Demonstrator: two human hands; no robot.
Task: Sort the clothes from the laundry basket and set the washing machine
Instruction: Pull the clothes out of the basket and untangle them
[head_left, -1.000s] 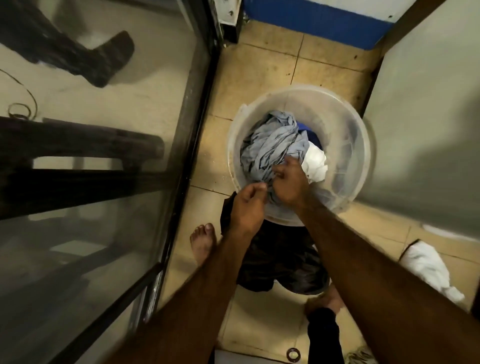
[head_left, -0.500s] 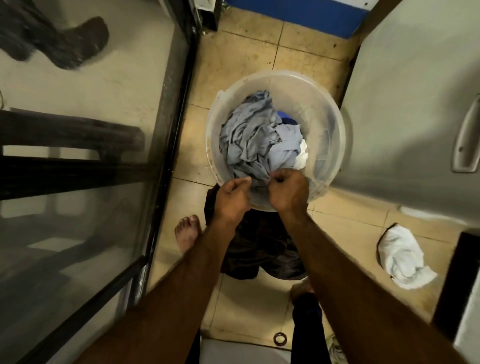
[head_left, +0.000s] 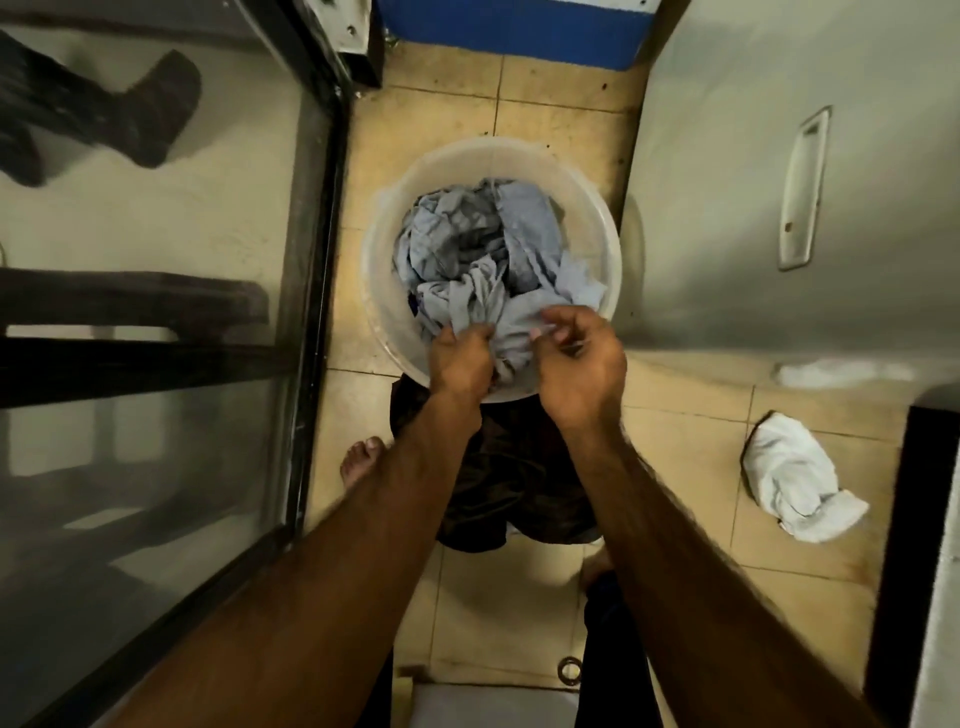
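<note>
I stand over the laundry basket (head_left: 592, 208), which sits on the floor (head_left: 675, 457), and both my hands are at its near rim. The grey-blue garment (head_left: 467, 249) lies in front of my hands, inside the basket. Its crumpled bulk goes away from me toward the far rim, so its long direction runs from near rim to far rim, and I have only its near end.

My left hand (head_left: 460, 358) has the fingers curled into a fold of the cloth and grips it. My right hand (head_left: 579, 364) is just beside it. Its fingers are bent, and as far as I can see its fingertips (head_left: 540, 332) pinch the edge of the same garment. The two hands are about equally near to the cloth, the left one a little deeper in it.

I think the lift must go up and back toward me, so that the far part follows out over the near rim. Under my arms, touching the near side of the basket, dark clothes (head_left: 519, 467) lie on the floor. A white cloth (head_left: 789, 478) lies well apart to my right.
</note>
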